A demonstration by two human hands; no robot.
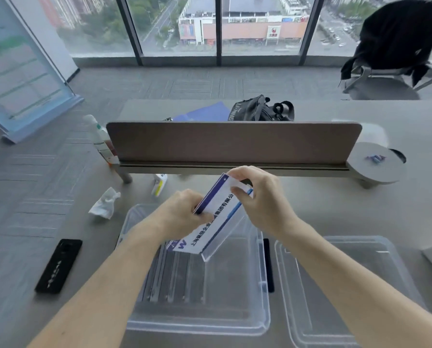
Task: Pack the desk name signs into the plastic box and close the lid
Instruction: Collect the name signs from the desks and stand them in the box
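Packing under way, not finished. Clear rectangular plastic box [200,292] sits open on the grey counter [335,212]; several clear acrylic sign holders [169,280] already lie stacked along its left side, right half of the floor bare. Matching clear plastic lid [345,285] lies flat on the counter just right of the box, not yet fitted.

One clear acrylic desk name sign with a white-and-blue printed insert [217,217] is held tilted above the far half of the box, lower end dipping toward the interior, upper end raised toward the grey desk divider [232,144]. Left hand [182,212] clenched on the sign's left edge, fingers wrapped under it. Right hand [260,197] pinches the upper end, fingertips on the white card, possibly seating the insert; cannot tell for sure.

Left to do, by my reading: lay this sign in, pack any others (none visible on the counter), then lid on.

Black phone [59,266] and crumpled white tissue [104,203] lie left of the box, apart from it.
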